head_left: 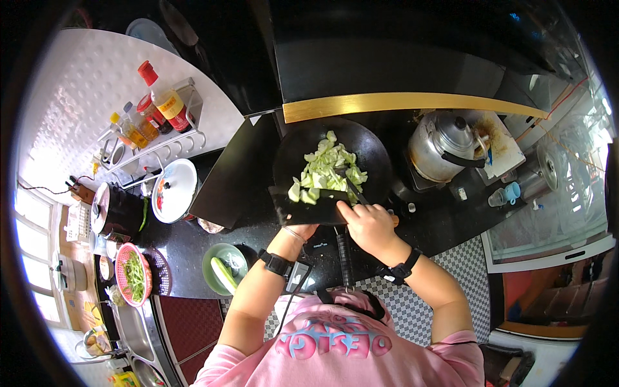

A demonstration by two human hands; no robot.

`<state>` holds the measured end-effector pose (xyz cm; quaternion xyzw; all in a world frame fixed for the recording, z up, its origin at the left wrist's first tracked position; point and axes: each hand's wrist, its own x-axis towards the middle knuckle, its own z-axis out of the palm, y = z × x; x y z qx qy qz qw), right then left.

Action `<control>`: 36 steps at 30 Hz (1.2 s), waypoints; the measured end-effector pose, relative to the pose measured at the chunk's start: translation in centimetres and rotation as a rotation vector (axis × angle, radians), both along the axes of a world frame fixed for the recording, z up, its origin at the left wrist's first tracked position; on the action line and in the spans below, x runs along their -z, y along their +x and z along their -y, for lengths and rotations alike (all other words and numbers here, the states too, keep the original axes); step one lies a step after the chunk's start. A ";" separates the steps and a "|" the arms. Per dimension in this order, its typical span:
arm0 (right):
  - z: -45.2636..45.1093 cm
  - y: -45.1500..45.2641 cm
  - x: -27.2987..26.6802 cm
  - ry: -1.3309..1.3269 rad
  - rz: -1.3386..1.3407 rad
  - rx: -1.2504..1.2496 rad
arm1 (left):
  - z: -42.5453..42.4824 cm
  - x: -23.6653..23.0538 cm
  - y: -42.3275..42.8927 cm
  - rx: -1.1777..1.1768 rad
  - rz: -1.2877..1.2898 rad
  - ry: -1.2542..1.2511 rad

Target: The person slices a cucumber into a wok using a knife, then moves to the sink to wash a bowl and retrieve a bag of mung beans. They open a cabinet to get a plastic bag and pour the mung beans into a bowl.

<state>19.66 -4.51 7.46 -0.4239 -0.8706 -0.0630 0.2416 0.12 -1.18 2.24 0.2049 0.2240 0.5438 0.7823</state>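
My left hand (302, 230) grips the near edge of a black cutting board (316, 213), which is held over the front of a dark wok (375, 145). My right hand (371, 226) holds a knife, its dark blade (357, 192) reaching over the board's right side among the pieces. Pale green sliced vegetable (331, 164), perhaps gourd or cucumber, lies heaped in the wok. A few slices sit at the board's far edge, and one small bit stays near its left corner. Below the board, the wok's black wrapped handle (345, 261) points toward me.
An aluminium kettle (442, 150) stands right of the wok. On the left are a green bowl (216, 251) with a peeled piece, a pink colander (146, 275) of green vegetables, a lidded enamel pot (176, 193) and a bottle rack (154, 150). A range hood (387, 103) overhangs the wok.
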 end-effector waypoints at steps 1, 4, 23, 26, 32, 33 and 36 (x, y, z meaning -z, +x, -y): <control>0.1 -0.1 -0.2 0.010 0.005 -0.033 | 0.3 0.3 0.2 -0.083 -0.036 -0.042; -1.8 0.6 1.6 -0.010 0.038 0.085 | 0.2 0.2 0.5 -0.081 -0.406 -0.266; -0.2 -0.2 -0.2 0.027 0.016 -0.037 | -0.7 3.8 0.2 -0.323 -0.489 0.328; -2.1 0.9 1.9 -0.006 0.050 0.137 | -0.7 0.8 0.1 -0.014 -1.238 -0.006; -1.1 0.5 2.0 -0.357 -0.326 0.258 | 0.1 -1.0 0.2 -0.107 -0.552 -0.211; -0.3 0.1 0.6 -0.386 -0.318 0.261 | -0.1 -0.8 0.2 -0.101 -0.575 -0.214; 1.2 -0.8 -1.0 -0.292 -0.304 0.174 | 0.0 -1.5 1.0 -0.145 -0.640 -0.225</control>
